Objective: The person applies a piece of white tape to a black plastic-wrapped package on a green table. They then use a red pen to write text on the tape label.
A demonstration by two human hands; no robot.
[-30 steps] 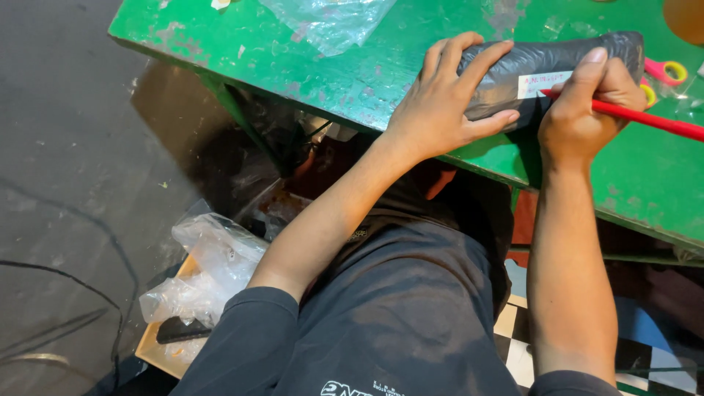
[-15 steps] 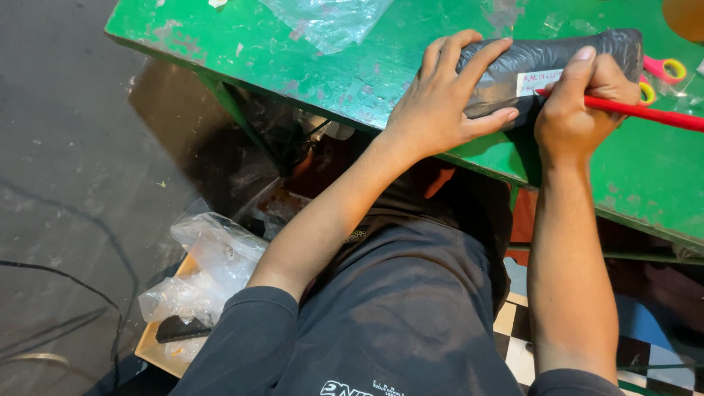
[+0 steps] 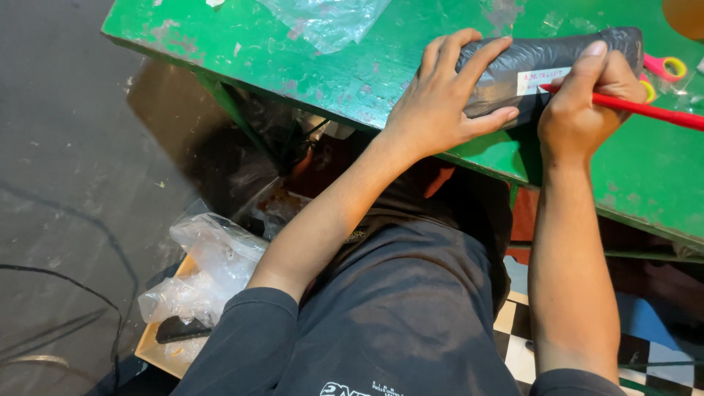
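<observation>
— Two hands up on the green table [image 3: 293, 59], both at the long black wrapped bundle [image 3: 543, 62] lying along its near edge?

— Yes. Left hand [image 3: 440, 103] spread flat over the bundle's left end, fingers open and draped across the top, thumb stretched along the near side. Pressing down, not clenched.

— And the right hand [image 3: 579, 110]?

— Closed around a red pen [image 3: 638, 110], index finger laid along the barrel, tip touching the small white label [image 3: 539, 79] on the bundle.

— Anything close by, nearer than the table?

— Down on the floor at lower left, crumpled clear plastic bags [image 3: 205, 271] on a tan board.

— Farther back?

— Pink and yellow scissor handles [image 3: 664, 70] just beyond the bundle's right end; clear plastic sheet [image 3: 323, 18] at the far edge of the table.
</observation>
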